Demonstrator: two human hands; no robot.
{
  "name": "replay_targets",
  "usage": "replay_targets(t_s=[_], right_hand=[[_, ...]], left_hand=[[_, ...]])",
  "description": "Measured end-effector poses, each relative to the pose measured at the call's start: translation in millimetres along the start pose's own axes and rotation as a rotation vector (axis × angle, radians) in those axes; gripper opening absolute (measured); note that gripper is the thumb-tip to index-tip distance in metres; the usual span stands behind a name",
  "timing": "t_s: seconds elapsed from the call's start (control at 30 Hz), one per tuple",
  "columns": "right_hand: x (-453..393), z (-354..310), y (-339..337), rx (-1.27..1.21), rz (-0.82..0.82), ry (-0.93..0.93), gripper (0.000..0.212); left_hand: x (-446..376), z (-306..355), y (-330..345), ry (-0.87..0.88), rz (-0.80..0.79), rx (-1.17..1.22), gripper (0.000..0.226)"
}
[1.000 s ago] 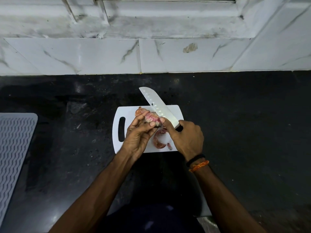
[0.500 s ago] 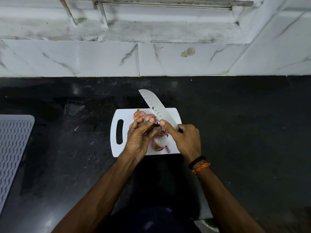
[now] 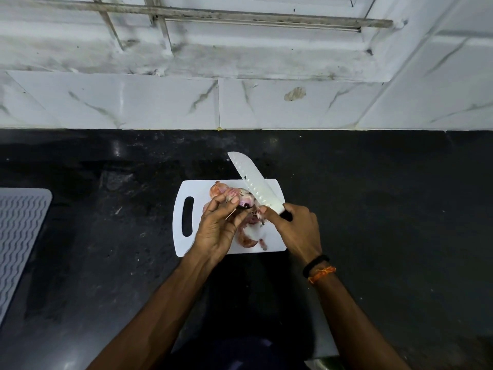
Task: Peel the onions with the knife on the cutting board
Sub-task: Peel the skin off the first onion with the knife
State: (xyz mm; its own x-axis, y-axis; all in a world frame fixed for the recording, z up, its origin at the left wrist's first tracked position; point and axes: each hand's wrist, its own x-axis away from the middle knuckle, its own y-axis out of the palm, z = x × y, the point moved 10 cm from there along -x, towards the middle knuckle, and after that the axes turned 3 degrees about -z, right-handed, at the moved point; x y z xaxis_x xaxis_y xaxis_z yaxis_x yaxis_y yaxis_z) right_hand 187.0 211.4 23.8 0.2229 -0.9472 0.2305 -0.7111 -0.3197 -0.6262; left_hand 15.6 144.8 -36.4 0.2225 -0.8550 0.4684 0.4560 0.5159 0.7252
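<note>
A white cutting board (image 3: 274, 189) with a handle slot lies on the black counter. Above it my left hand (image 3: 218, 231) grips a pink, partly peeled onion (image 3: 244, 200). My right hand (image 3: 296, 231) holds the knife (image 3: 253, 182) by its handle, blade pointing up and left, its edge against the onion, thumb pressing a strip of skin. Another unpeeled onion (image 3: 217, 189) lies on the board behind my left fingers. Loose peels (image 3: 249, 240) lie on the board near its front edge.
A grey ribbed mat (image 3: 18, 236) lies at the left edge of the black counter (image 3: 373, 209). White marble tiles (image 3: 160, 102) form the wall behind, with a metal window frame above. My right wrist carries a black band and an orange thread.
The onion has turned a little in my left hand and my right thumb has pulled skin down toward the board. The view has tilted, showing more wall.
</note>
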Motion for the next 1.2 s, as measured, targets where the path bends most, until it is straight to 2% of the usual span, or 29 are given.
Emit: replay_targets(t_s=[0.13, 0.3, 0.47, 0.77, 0.93, 1.2], right_hand=[[-5, -6, 2, 0.04, -0.013, -0.024, 0.057], [-6, -15, 2, 0.066, -0.021, -0.084, 0.055], [-6, -25, 4, 0.076, -0.05, -0.137, 0.047], [-9, -36, 1, 0.167, 0.017, -0.17, 0.074], [-11, -41, 0, 0.177, -0.014, -0.185, 0.063], [-8, -47, -3, 0.136, 0.001, -0.284, 0.059]], left_hand=[[2, 3, 7, -0.013, -0.043, 0.0, 0.043], [8, 5, 14, -0.027, -0.055, 0.013, 0.022], [11, 5, 16, -0.047, -0.039, -0.008, 0.03], [15, 4, 17, -0.065, -0.025, -0.11, 0.027], [19, 6, 16, -0.092, -0.023, -0.049, 0.017], [21, 12, 19, -0.093, 0.052, -0.059, 0.011]])
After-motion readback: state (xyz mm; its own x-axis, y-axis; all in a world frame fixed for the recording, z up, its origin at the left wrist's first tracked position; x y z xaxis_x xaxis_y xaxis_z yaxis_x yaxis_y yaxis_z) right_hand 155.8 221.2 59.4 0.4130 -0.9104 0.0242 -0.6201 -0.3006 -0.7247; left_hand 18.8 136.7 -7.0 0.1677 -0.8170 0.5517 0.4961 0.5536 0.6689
